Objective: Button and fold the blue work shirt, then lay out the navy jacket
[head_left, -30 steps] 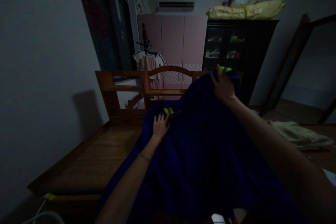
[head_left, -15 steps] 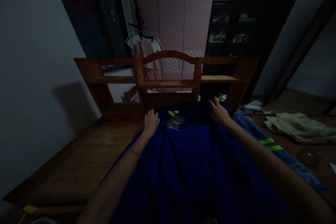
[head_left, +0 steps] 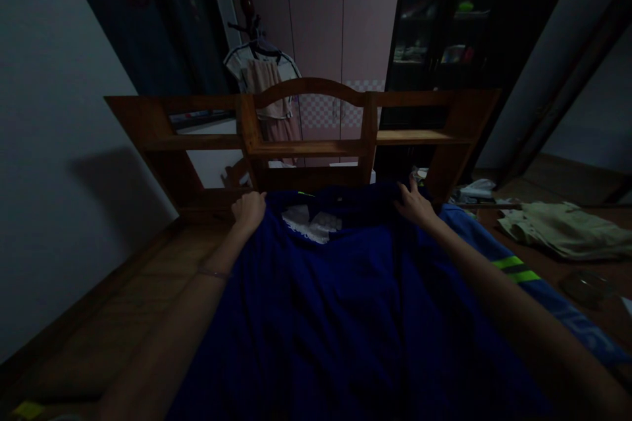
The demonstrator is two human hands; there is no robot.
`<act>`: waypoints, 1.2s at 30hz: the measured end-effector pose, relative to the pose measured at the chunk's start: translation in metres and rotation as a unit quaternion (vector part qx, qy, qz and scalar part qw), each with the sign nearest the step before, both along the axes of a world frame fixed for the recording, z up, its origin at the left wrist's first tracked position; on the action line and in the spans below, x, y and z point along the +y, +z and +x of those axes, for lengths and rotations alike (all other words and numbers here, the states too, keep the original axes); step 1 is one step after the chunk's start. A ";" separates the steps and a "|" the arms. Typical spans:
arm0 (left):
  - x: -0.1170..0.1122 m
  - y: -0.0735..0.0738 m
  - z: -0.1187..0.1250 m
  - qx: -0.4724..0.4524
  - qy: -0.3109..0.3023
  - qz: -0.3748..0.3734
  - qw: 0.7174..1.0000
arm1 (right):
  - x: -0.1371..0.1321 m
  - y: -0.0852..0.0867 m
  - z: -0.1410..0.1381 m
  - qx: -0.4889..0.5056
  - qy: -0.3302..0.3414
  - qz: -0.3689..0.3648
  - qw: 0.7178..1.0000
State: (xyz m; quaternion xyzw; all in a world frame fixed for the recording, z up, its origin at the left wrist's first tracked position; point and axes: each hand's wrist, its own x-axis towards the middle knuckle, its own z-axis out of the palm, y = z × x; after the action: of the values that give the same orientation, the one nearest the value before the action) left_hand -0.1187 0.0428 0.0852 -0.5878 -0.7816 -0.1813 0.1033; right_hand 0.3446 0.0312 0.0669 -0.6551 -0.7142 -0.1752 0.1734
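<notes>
A dark blue garment (head_left: 345, 316) with neon yellow stripes on its sleeve lies spread over a wooden bed platform (head_left: 148, 289). My left hand (head_left: 249, 209) grips the garment's far left shoulder, fingers curled on the cloth. At the far right shoulder my right hand (head_left: 413, 204) pinches the fabric. Both hands sit just in front of the wooden headboard (head_left: 306, 138). A white label patch (head_left: 311, 223) shows at the collar between them.
A pale green garment (head_left: 563, 237) lies on the bed at the right, with a glass dish (head_left: 585, 286) near it. Behind the headboard stand a pink wardrobe (head_left: 336, 20), a dark cabinet (head_left: 444, 33) and a coat stand with clothes (head_left: 261, 72). A wall runs along the left.
The garment was held up in the air, then came down flat on the bed. Both hands moved apart toward the shoulders and down near the headboard; the camera tilted downward.
</notes>
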 end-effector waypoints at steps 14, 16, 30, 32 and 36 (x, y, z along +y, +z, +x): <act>-0.042 -0.114 0.131 0.045 -0.384 -0.039 0.921 | -0.117 -0.010 -0.058 -0.091 0.004 0.046 0.995; -0.039 -0.129 0.128 0.032 -0.376 -0.055 0.924 | -0.138 -0.014 -0.052 -0.073 0.009 0.032 0.997; -0.035 -0.134 0.124 -0.019 -0.410 0.003 0.912 | -0.250 -0.068 0.022 0.102 0.025 -0.003 0.995; -0.037 -0.131 0.123 -0.019 -0.423 0.010 0.906 | -0.251 -0.077 0.021 0.129 0.027 -0.010 0.991; -0.041 -0.127 0.124 -0.013 -0.434 0.015 0.901 | -0.247 -0.093 0.017 0.166 0.024 -0.013 0.986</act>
State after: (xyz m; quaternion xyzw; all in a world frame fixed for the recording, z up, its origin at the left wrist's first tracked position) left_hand 0.0048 0.0016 -0.0415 -0.8647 -0.4474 -0.2278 0.0133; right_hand 0.3619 -0.2161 -0.0262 -0.6599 -0.6932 -0.0505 0.2854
